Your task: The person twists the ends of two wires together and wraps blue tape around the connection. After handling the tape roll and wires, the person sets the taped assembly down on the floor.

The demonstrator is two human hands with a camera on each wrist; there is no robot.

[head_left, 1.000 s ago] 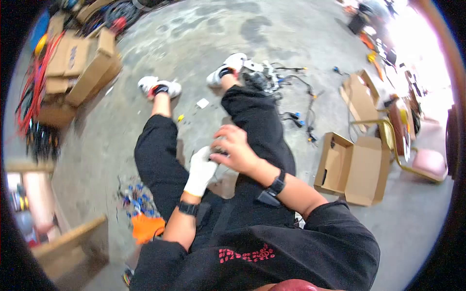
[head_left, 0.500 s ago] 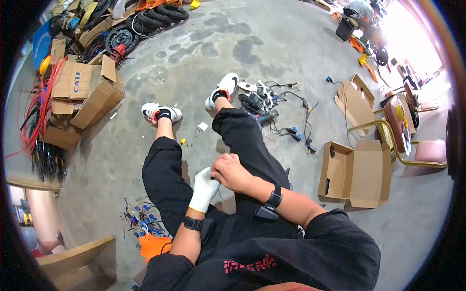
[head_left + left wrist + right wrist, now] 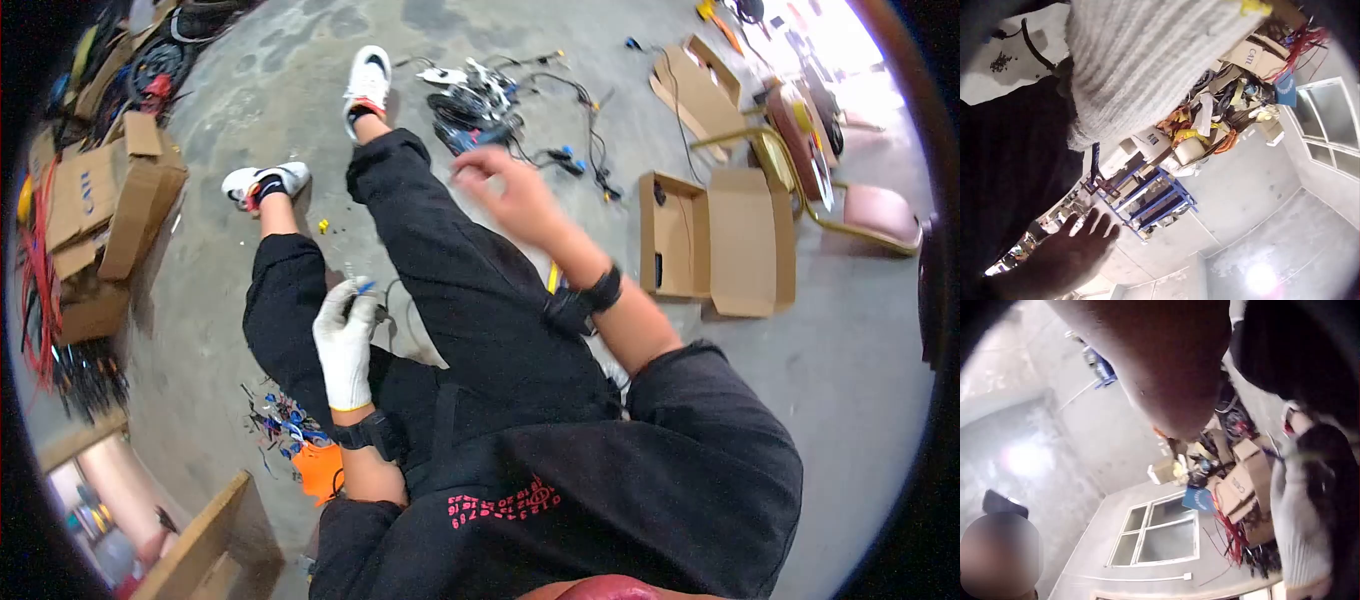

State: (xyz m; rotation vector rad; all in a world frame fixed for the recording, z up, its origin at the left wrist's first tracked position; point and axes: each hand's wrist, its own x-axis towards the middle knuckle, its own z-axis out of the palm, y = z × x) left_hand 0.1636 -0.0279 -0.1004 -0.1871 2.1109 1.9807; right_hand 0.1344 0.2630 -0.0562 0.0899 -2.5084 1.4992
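My left hand (image 3: pixel 345 345), in a white knitted glove, is over the left thigh. Its thumb and fingers pinch a small blue piece (image 3: pixel 366 286), mostly hidden by the glove. A dark cable (image 3: pixel 408 318) curves out beside that hand, between the legs. My bare right hand (image 3: pixel 515 200) is raised over the right leg, blurred, its fingers loosely bent with nothing seen between them. Beyond its fingertips lies a heap of black, white and blue parts (image 3: pixel 475 105) on the floor. The glove's cuff (image 3: pixel 1141 69) fills the top of the left wrist view.
Cables with blue and yellow connectors (image 3: pixel 565 160) trail over the concrete floor. An opened cardboard box (image 3: pixel 750 245) stands at right, near a chair (image 3: pixel 880 212). Small blue and black scraps (image 3: pixel 285 420) and an orange piece (image 3: pixel 318 472) lie at left. Cardboard boxes (image 3: pixel 85 200) are stacked farther left.
The hands, together over the lap before, have parted. My right hand has moved forward and right; my left has moved left, the blue piece now showing. The head view has shifted.
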